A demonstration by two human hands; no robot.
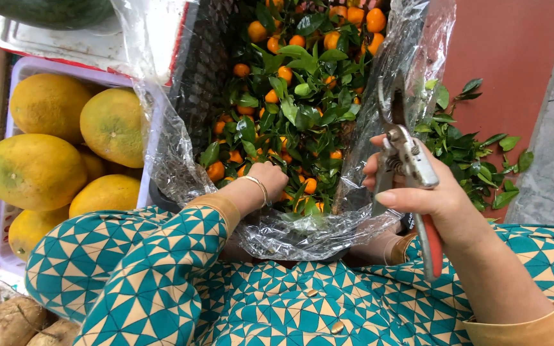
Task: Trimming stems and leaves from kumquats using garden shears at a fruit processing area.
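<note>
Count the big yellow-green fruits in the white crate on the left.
6 show: upper left, upper right, middle left, lower middle, bottom left, and a sliver wedged between them. More may lie hidden underneath in the white crate.

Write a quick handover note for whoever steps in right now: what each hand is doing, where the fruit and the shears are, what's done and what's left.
Left hand: reaching down into the small oranges and their leaves inside the plastic-lined basket; whether it has hold of a fruit cannot be told.
Right hand: gripping the pruning shears, red handle down, blades up, beside the basket.
Loose cut leaves lie on the ground to the right.
Large yellow-green citrus sits in a white crate to the left.
Done: some leaves already off, by that pile.
Left: most of the oranges in the basket still carry leaves.
</note>
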